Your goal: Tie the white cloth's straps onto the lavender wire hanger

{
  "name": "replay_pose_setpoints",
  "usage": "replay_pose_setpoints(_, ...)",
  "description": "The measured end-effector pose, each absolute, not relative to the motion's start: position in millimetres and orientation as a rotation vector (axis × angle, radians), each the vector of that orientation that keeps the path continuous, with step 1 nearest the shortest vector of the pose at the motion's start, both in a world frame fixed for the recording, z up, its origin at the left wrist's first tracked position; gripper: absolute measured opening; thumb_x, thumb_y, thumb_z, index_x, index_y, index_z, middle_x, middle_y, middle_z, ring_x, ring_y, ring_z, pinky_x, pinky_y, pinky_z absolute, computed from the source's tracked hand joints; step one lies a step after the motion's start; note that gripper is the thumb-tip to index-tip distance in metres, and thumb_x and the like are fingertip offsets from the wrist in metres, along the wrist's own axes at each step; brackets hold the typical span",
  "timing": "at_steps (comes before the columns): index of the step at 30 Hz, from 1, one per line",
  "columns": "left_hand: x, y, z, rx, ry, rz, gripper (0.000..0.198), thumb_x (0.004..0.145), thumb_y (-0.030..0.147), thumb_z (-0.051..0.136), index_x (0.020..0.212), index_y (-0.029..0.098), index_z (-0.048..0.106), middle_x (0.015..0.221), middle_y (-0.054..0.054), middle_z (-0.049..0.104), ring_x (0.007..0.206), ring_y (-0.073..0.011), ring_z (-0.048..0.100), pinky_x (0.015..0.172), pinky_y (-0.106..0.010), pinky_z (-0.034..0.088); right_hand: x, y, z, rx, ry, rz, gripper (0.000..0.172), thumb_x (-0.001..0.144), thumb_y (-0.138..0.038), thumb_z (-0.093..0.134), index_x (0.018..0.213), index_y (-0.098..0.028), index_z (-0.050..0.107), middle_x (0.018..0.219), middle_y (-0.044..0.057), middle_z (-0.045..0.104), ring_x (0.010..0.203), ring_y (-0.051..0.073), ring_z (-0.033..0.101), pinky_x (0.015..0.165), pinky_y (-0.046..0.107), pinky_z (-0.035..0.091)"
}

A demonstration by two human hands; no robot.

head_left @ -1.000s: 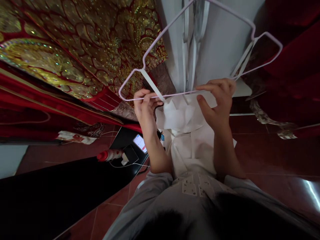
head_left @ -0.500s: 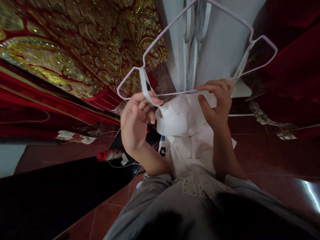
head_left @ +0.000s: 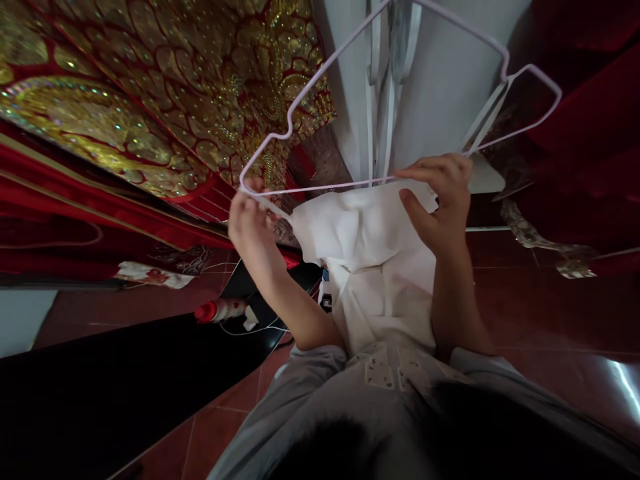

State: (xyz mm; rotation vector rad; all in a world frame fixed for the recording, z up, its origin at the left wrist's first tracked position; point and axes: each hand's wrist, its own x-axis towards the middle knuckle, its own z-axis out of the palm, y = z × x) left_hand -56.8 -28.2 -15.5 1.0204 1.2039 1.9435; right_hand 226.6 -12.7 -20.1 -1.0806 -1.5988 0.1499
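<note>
A pale pink hanger (head_left: 330, 186) hangs in front of me. Below its bottom bar is a white garment (head_left: 370, 227) with thin straps, its lower part falling toward my body. My left hand (head_left: 256, 223) is at the hanger's left corner, its fingers closed around the garment's left strap (head_left: 279, 208), partly hidden and slightly blurred. The right strap (head_left: 491, 115) is looped over the hanger's right notch. Under the bottom bar, my right hand (head_left: 443, 203) lies by the garment's right top edge, thumb and fingers apart, fingertips by the bar.
Gold-sequinned red garments (head_left: 200, 87) hang on the left, dark red ones (head_left: 595, 153) on the right. Behind the hanger is a pale panel (head_left: 445, 80) with white straps (head_left: 380, 113). A red-capped bottle (head_left: 220, 310) and a cable lie on the black surface (head_left: 150, 380) at lower left.
My left hand has moved left and up to the hanger's corner with the left strap, drawing the garment's top left edge outward. The right hand has hardly moved.
</note>
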Motion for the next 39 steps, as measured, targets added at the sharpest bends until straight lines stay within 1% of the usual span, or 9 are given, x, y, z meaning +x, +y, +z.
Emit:
replay_pose_setpoints(3, -25, -28, -13, 1.163, 1.079, 1.725, 0.026, 0.101, 0.045, 0.070, 0.115, 0.024, 0.075, 0.128, -0.010, 0.078, 0.121, -0.0289, 0.073, 0.071, -0.032, 0.057, 221, -15, -19, -1.024, -1.612, 0.151, 0.024, 0.091, -0.032, 0.069, 0.112, -0.037, 0.078, 0.106, 0.000, 0.075, 0.109, 0.027, 0.063, 0.111, 0.063, 0.047)
replay_pose_setpoints(6, 6, -31, -6, 1.116, 1.000, 1.757, 0.033, 0.099, 0.056, 0.070, 0.108, 0.024, 0.068, 0.129, -0.011, 0.076, 0.120, -0.0279, 0.073, 0.068, -0.029, 0.057, 222, -14, -22, -0.979, -1.608, 0.097, 0.024, 0.094, -0.032, 0.067, 0.115, -0.038, 0.077, 0.111, 0.001, 0.073, 0.113, 0.026, 0.064, 0.112, 0.061, 0.048)
replay_pose_setpoints(11, 23, -31, -3, 1.098, 1.019, 1.805, 0.033, 0.099, 0.061, 0.066, 0.105, 0.028, 0.061, 0.110, -0.006, 0.077, 0.112, -0.0254, 0.075, 0.069, -0.030, 0.057, 240, 1, -47, -0.937, -1.096, -0.121, 0.024, 0.094, -0.045, 0.071, 0.115, -0.033, 0.072, 0.116, 0.007, 0.062, 0.108, 0.026, 0.064, 0.087, 0.047, 0.057)
replay_pose_setpoints(15, 22, -30, -4, 1.100, 1.029, 1.795, 0.026, 0.100, 0.056, 0.067, 0.103, 0.030, 0.060, 0.104, -0.004, 0.076, 0.104, -0.0225, 0.075, 0.068, -0.030, 0.056, 242, 8, -62, -0.972, -1.127, 0.194, 0.036, 0.091, -0.052, 0.075, 0.120, -0.037, 0.062, 0.100, 0.001, 0.068, 0.090, 0.020, 0.069, 0.080, 0.043, 0.060)
replay_pose_setpoints(17, 23, -30, -3, 1.087, 1.039, 1.802, 0.026, 0.100, 0.055, 0.067, 0.103, 0.030, 0.059, 0.102, -0.004, 0.076, 0.101, -0.0217, 0.075, 0.066, -0.030, 0.055, 235, 5, -61, -0.961, -1.120, 0.306, 0.030, 0.090, -0.050, 0.076, 0.113, -0.033, 0.065, 0.095, 0.000, 0.071, 0.088, 0.019, 0.071, 0.079, 0.042, 0.061)
replay_pose_setpoints(21, 22, -31, -2, 1.140, 1.110, 1.784, 0.025, 0.102, 0.056, 0.061, 0.101, 0.031, 0.058, 0.103, -0.002, 0.076, 0.100, -0.0215, 0.076, 0.066, -0.031, 0.055, 224, -2, -54, -0.984, -1.023, 0.314, 0.017, 0.092, -0.045, 0.074, 0.093, -0.028, 0.073, 0.083, -0.001, 0.069, 0.073, 0.015, 0.064, 0.068, 0.034, 0.054)
replay_pose_setpoints(27, 17, -29, -4, 1.168, 1.099, 1.818, 0.026, 0.102, 0.055, 0.063, 0.099, 0.030, 0.058, 0.100, -0.003, 0.075, 0.093, -0.0198, 0.075, 0.066, -0.030, 0.056, 229, 0, -61, -1.062, -0.994, 0.117, 0.032, 0.088, -0.052, 0.078, 0.108, -0.030, 0.065, 0.078, -0.004, 0.055, 0.062, 0.013, 0.052, 0.061, 0.032, 0.046)
replay_pose_setpoints(30, 18, -27, -5, 1.130, 1.038, 1.851, 0.026, 0.100, 0.052, 0.068, 0.099, 0.028, 0.058, 0.096, -0.002, 0.075, 0.088, -0.0185, 0.075, 0.065, -0.028, 0.056, 230, -3, -57, -1.103, -0.914, 0.022, 0.025, 0.094, -0.051, 0.072, 0.103, -0.029, 0.063, 0.077, -0.003, 0.056, 0.061, 0.012, 0.050, 0.058, 0.032, 0.045)
replay_pose_setpoints(39, 18, -24, -9, 1.081, 0.910, 1.905, 0.023, 0.098, 0.046, 0.074, 0.098, 0.026, 0.062, 0.089, -0.001, 0.075, 0.080, -0.0148, 0.074, 0.063, -0.023, 0.055, 234, -18, -13, -0.865, -0.991, 0.397, 0.022, 0.082, -0.036, 0.087, 0.079, -0.019, 0.073, 0.064, -0.004, 0.065, 0.053, 0.007, 0.056, 0.052, 0.023, 0.041)
